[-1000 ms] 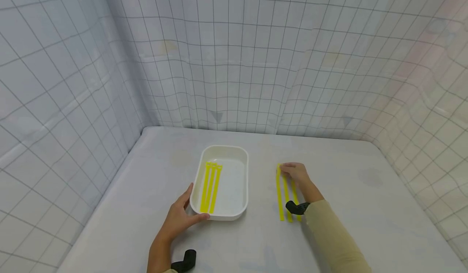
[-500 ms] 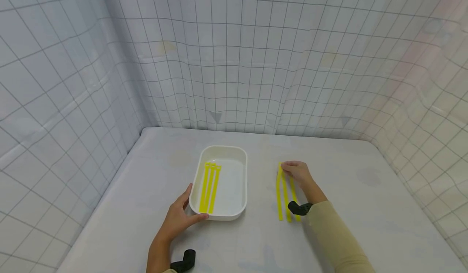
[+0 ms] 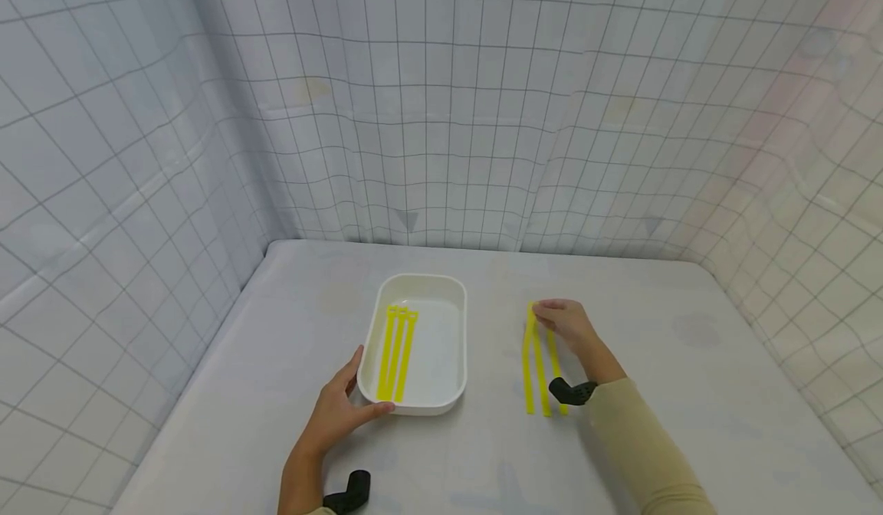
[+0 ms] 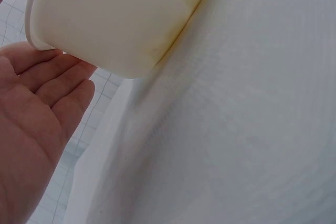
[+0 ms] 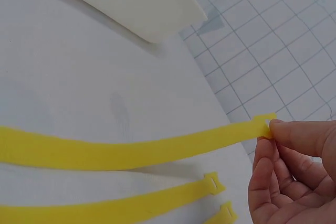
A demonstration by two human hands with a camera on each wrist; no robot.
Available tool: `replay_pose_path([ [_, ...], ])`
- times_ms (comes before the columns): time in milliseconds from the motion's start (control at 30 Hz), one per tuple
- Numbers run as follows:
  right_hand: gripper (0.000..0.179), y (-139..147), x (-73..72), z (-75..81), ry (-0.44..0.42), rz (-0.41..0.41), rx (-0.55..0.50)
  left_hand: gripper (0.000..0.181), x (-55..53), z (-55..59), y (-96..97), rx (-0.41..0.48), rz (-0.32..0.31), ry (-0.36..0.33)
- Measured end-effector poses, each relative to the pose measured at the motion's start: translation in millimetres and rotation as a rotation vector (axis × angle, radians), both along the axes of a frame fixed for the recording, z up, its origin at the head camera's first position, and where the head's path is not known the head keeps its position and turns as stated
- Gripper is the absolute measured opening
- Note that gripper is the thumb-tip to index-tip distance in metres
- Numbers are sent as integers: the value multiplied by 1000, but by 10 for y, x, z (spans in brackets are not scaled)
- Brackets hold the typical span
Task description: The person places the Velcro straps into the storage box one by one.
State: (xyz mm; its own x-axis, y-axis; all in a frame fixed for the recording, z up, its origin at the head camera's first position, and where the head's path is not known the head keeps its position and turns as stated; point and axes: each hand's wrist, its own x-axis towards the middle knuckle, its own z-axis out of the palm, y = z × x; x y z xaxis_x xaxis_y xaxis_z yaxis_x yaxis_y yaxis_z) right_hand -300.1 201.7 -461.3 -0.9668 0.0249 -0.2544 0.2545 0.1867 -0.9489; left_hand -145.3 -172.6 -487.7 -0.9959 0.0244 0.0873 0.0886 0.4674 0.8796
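My right hand [image 3: 564,323] pinches the slotted end of a yellow hook-and-loop cable tie [image 5: 105,156] between thumb and fingertips. That end is raised, and the strap sags back toward the table. Two more yellow cable ties [image 5: 131,208] lie alongside it, partly under my right hand in the head view. A white tray [image 3: 464,346] stands left of them, with three matching yellow ties [image 3: 396,358] side by side along its left half. My left hand [image 3: 334,415] rests at the tray's near left corner, extended fingers along its side and thumb on the front rim.
The white tabletop [image 3: 497,454] carries the tray and the ties. Grid-patterned curtains [image 3: 441,116] hang behind the table and on both sides. Black wrist mounts [image 3: 572,392] sit on both wrists.
My right hand has moved slightly away and to the right, lifting the slotted end of the tie a little. The left hand and the tray stay where they were.
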Motion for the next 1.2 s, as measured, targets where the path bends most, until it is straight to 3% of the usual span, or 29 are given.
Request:
replay_pose_path([
  [500, 38, 15, 80, 72, 15, 13, 9, 108, 4, 13, 6, -3, -10, 19],
  [1200, 37, 72, 139, 141, 31, -15, -62, 109, 12, 2, 9, -4, -9, 24],
])
